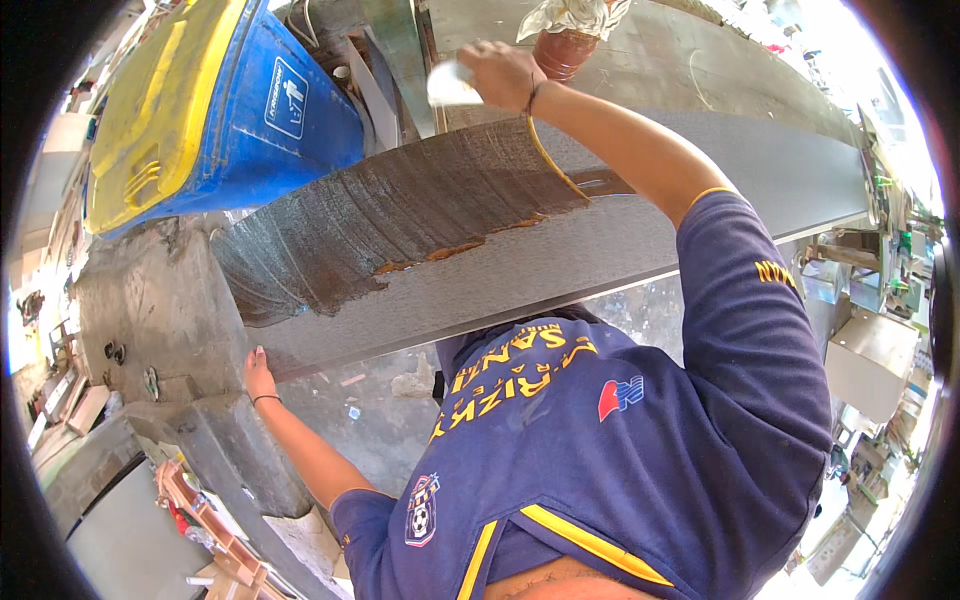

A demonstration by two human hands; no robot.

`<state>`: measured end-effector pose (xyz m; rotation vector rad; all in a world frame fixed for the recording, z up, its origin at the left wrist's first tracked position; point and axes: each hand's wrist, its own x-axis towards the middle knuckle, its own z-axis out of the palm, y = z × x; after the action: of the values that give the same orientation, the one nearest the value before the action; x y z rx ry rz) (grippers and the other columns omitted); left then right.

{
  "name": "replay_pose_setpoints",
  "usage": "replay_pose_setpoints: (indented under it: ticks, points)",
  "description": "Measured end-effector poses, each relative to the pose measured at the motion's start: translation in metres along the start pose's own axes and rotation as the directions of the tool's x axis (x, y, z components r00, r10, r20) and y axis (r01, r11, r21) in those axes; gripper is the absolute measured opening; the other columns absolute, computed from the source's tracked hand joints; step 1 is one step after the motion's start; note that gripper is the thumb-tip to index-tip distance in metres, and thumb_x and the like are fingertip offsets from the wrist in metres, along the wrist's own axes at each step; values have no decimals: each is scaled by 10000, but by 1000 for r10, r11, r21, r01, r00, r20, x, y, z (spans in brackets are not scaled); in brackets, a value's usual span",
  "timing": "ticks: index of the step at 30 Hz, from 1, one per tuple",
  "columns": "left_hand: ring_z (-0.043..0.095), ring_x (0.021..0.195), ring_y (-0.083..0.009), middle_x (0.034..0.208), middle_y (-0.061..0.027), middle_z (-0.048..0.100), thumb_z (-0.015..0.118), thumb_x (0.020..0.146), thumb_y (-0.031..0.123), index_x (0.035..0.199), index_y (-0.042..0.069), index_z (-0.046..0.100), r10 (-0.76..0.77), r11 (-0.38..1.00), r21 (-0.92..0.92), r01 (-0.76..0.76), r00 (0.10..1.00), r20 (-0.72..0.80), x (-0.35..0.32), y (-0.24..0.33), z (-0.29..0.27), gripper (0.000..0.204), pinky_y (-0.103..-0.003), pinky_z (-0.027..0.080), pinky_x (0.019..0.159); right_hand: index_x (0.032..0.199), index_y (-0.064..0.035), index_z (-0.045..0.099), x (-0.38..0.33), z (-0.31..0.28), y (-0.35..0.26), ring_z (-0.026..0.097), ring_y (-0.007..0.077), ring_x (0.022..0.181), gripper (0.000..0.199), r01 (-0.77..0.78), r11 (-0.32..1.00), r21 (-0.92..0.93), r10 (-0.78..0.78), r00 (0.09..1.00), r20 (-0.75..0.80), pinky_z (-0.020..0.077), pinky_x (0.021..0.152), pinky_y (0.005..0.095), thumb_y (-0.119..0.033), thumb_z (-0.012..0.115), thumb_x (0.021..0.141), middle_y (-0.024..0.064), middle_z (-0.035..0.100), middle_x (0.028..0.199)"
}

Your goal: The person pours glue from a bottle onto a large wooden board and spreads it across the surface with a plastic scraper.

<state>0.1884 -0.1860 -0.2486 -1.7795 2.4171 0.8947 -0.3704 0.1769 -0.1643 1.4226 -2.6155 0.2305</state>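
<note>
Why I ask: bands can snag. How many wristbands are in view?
2. One dark wristband sits just behind the left hand, at a corner of the grey board; another sits just behind the right hand, holding a white object. Sleeves could hide more.

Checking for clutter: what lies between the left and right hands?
In the head view: the long grey flat board, a bare strip near the left hand, then streaky dark-brown coating toward the right hand.
</note>
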Motion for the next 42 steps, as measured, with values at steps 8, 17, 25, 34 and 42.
replay_pose_setpoints:
  ticks: [8, 17, 25, 34, 42]
  points:
    - [451, 1213, -344, 1300, -232, 485, 482, 914, 385, 1255, -88, 466, 32, 999, -40, -36, 995, -89, -9, -1, 16, 583, -379, 340, 1010, 1032, -63, 513, -144, -85, 28, 575, 330, 954, 268, -86, 995, 46, 72, 966, 246, 487, 781, 445, -219, 573, 823, 156, 589, 982]
    - [463, 1190, -354, 1284, -223, 499, 472, 913, 391, 1235, -70, 496, 56, 996, 73, -51, 995, -79, 7, -19, 11, 563, -388, 343, 1006, 1083, -94, 524, -80, -12, 47, 555, 307, 1026, 307, -175, 984, 39, 177, 982, -68, 474, 842, 420, -205, 586, 804, 123, 590, 1018]
    - [469, 1166, -368, 1252, -220, 519, 446, 926, 362, 1201, -82, 507, 79, 996, 42, -76, 994, -78, 1, -5, 21, 526, -394, 358, 984, 1011, -87, 534, -135, -117, 34, 563, 287, 966, 272, -115, 993, -18, 109, 974, -196, 479, 808, 406, -214, 625, 789, 93, 579, 965]
    - [297, 1323, -329, 1435, -165, 324, 486, 890, 481, 1391, 147, 358, -147, 941, 186, 282, 838, -525, -39, 51, 52, 616, -578, 258, 1018, 1042, -92, 512, -223, -50, 102, 566, 331, 964, 292, -227, 972, 51, 213, 957, 198, 474, 805, 429, -189, 591, 778, 133, 576, 978]
    - [79, 1397, -341, 1512, -167, 52, 554, 796, 621, 1452, 186, 200, -92, 962, 193, 193, 895, -437, -157, 152, 125, 863, -682, 96, 1022, 1016, -102, 519, -121, -36, 132, 590, 317, 915, 261, -143, 990, 4, 142, 982, -126, 497, 761, 428, -184, 589, 779, 111, 586, 970]
